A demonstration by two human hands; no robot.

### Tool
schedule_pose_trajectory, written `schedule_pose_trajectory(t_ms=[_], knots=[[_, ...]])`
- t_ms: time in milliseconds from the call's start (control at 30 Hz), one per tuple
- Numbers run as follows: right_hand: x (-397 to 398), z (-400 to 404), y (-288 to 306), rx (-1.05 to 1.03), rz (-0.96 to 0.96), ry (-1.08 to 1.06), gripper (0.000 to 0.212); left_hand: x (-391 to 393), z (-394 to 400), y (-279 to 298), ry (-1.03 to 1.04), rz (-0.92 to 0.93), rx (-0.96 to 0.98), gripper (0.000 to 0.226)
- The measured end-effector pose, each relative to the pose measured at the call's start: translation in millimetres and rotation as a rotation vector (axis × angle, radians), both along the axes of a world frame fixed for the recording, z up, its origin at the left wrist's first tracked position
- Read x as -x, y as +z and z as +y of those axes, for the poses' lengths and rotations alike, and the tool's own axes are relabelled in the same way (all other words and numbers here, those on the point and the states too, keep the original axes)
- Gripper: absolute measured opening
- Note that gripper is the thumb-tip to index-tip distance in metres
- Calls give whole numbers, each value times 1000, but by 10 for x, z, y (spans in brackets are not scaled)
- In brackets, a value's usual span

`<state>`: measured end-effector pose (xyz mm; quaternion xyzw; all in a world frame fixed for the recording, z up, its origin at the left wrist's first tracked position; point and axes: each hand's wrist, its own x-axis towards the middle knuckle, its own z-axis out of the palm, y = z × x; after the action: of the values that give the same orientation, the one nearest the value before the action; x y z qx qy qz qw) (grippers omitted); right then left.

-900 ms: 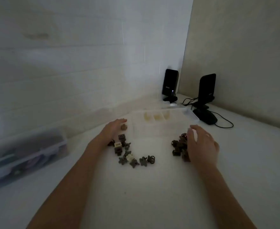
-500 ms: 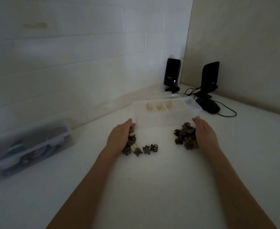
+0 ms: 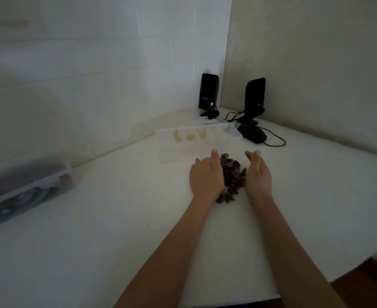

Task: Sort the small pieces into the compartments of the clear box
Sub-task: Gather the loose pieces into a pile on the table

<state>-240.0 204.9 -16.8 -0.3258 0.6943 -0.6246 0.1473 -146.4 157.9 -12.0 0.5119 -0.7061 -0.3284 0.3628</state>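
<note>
**Loose pile, open hands: pieces may scatter**

While the left hand (image 3: 206, 177) and right hand (image 3: 258, 174) cup the dark pile of small pieces (image 3: 231, 177) from either side, nothing is actually gripped. Both sets of fingers are held straight and close together, palms facing inward, edges down on the table (image 3: 116, 241). If the hands squeeze or lift unevenly, pieces could spill from the near end of the pile, or get pushed against the clear box (image 3: 196, 138) just beyond. In this dim light the pieces look dark, knobbly and tangled, so they may cling together and be hard to tell apart. Several compartments already hold pale yellowish items.
</note>
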Motion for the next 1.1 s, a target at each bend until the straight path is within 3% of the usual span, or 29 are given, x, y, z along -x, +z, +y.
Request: schedule_pose_trajectory(t_ms=[300, 433, 567, 667, 767, 1100], knots=[[416, 64, -19, -39, 29, -5, 55, 213, -135, 9, -215, 119, -159, 52], [650, -28, 4, -172, 95, 115, 55, 178, -201, 86, -254, 302, -258, 51], [663, -190, 39, -281, 147, 254, 62, 227, -310, 78, -292, 245, -219, 68], [595, -258, 7, -383, 283, 299, 70, 284, -313, 72, -317, 144, -215, 70], [588, -211, 4, -356, 283, 326, 69, 321, -317, 44, -326, 66, -234, 70], [288, 83, 17, -259, 252, 358, 55, 203, -8, -12, -302, 199, -228, 72]])
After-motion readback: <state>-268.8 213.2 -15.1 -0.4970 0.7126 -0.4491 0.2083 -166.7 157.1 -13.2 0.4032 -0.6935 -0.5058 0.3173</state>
